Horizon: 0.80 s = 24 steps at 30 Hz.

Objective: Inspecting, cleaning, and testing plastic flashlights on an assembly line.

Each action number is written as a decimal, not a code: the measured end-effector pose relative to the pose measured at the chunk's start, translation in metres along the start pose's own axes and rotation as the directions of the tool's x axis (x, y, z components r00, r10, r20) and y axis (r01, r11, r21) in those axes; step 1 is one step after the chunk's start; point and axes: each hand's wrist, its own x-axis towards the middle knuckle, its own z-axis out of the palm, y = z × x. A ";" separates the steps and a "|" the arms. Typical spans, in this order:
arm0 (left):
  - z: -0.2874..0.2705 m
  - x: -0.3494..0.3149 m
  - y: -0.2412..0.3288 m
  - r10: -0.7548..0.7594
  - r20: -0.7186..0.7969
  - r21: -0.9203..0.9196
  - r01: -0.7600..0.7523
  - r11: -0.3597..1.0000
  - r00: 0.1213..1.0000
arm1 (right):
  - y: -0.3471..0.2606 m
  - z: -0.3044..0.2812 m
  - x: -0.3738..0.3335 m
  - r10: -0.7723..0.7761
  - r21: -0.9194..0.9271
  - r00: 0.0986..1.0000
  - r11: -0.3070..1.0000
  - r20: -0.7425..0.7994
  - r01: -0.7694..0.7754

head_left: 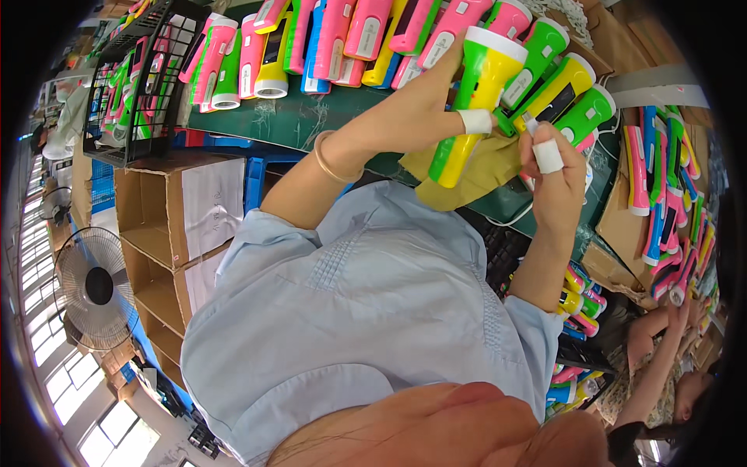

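My left hand [420,109] is closed around a yellow and green flashlight [484,82] with a white rim. White tape wraps its thumb. The flashlight is tilted, with its wide head at the top and its tail over a yellow cloth [471,179]. Just right of it, my right hand [559,179] pinches a small grey-white plug-like piece [531,123]; its exact kind is too small to tell. A finger of this hand also has white tape. Behind the right hand lie a yellow flashlight [562,89] and a green flashlight [587,117].
Rows of colourful flashlights [334,39] cover the far side of the green table [272,124]. A black crate [148,86] stands left, above cardboard compartments [152,210] and near a fan [99,286]. A white cable [523,214] hangs near my right wrist. Another person's arm [657,366] reaches into flashlights at right.
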 end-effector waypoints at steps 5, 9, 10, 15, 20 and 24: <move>0.008 0.004 -0.007 0.015 -0.070 0.201 -0.001 0.980 0.997 | -0.015 0.015 0.012 -0.184 -0.148 0.983 0.971 0.027 0.186; 0.011 0.003 -0.009 -0.014 -0.124 0.249 0.045 0.968 0.992 | -0.021 0.021 0.012 -0.080 -0.355 0.996 0.933 -0.030 0.065; 0.013 0.003 -0.009 -0.016 -0.124 0.248 0.047 0.968 0.992 | -0.021 0.021 0.011 -0.052 -0.368 0.997 0.930 -0.052 0.029; 0.019 0.004 -0.011 0.202 -0.212 0.522 -0.064 0.851 0.956 | -0.018 0.031 0.012 -0.122 -0.580 0.985 0.814 -0.122 0.029; 0.024 0.007 -0.021 0.269 -0.222 0.602 -0.085 0.794 0.937 | 0.004 0.029 0.030 -0.317 -0.646 0.930 0.753 -0.187 0.127; 0.025 0.010 -0.020 0.268 -0.218 0.629 -0.075 0.774 0.938 | 0.001 0.033 0.026 -0.293 -0.638 0.938 0.762 -0.185 0.112</move>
